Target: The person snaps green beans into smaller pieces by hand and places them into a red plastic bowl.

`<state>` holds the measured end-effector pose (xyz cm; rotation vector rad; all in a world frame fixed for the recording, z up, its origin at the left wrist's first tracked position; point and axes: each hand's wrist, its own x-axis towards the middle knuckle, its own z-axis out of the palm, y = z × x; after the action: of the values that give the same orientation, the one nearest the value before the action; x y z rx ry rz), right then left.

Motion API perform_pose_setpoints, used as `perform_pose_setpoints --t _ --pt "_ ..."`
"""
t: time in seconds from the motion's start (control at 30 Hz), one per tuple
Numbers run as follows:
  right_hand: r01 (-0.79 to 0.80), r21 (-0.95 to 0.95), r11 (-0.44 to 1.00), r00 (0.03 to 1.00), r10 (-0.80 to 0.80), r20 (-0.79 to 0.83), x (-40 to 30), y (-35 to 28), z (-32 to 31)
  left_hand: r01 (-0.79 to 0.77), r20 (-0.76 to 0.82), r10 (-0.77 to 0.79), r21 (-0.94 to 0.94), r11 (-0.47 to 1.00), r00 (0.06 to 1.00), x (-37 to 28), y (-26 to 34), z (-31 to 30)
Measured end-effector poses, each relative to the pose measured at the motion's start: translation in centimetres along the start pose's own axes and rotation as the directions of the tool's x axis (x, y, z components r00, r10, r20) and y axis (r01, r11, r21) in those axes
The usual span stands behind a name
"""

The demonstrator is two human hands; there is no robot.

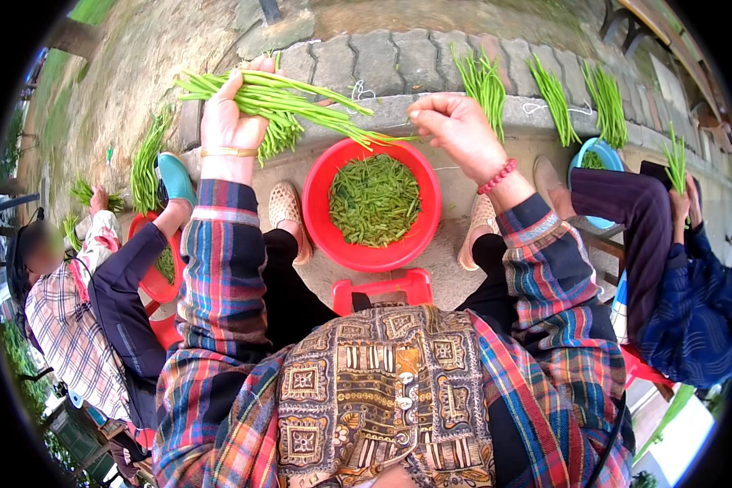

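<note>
My left hand (238, 110) grips a bunch of long, thin green vegetable stems (305, 113), whose tips point right over a red plastic basin (312, 201). Short green pieces (375, 201) fill much of the basin, which sits between my feet. My right hand (457, 134), with a red bead bracelet (498, 177) at the wrist, is raised just right of the stem tips. Its thumb and fingers are pinched together; a tiny green speck shows by the fingertips, too small to identify. Below my left hand, another stem bundle (279, 137) lies on the kerb, partly hidden.
More stem bundles (548, 97) lie along the paved kerb (396, 110) to the right, with white string (361, 91) nearby. A red stool (384, 287) stands before me. A person (85, 287) sits at left, another (677, 293) at right beside a blue basin (598, 149).
</note>
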<state>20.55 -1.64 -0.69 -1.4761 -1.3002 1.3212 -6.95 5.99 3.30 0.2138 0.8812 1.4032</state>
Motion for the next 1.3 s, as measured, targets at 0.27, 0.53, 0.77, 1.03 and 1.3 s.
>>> perform_pose_setpoints --t 0.27,0.53,0.77,1.03,1.3 --pt "0.079 -0.026 0.997 0.997 -0.079 0.006 -0.5 -0.2 -0.1 0.004 0.093 -0.011 0.079 0.997 0.996 0.5 1.2 0.0" --pt "0.100 -0.031 0.994 0.995 -0.101 -0.004 -1.3 -1.1 -0.6 0.147 0.469 -0.336 0.395 0.907 0.817 -2.1 -1.7 1.3" --pt "0.091 0.206 0.974 0.995 -0.095 0.009 -0.7 -2.9 -0.9 0.171 0.460 -0.554 0.642 0.747 0.694 -4.7 -4.2 2.5" --pt "0.283 0.125 0.951 0.910 -0.225 -0.348 -0.4 -4.1 -4.1 0.142 0.451 -0.657 0.750 0.646 0.604 -5.2 -4.8 3.1" --pt "0.393 -0.328 0.859 0.846 -0.478 -0.238 -0.9 -3.6 -6.6 -0.034 0.493 -0.734 0.839 0.542 0.466 -4.8 -3.8 2.5"
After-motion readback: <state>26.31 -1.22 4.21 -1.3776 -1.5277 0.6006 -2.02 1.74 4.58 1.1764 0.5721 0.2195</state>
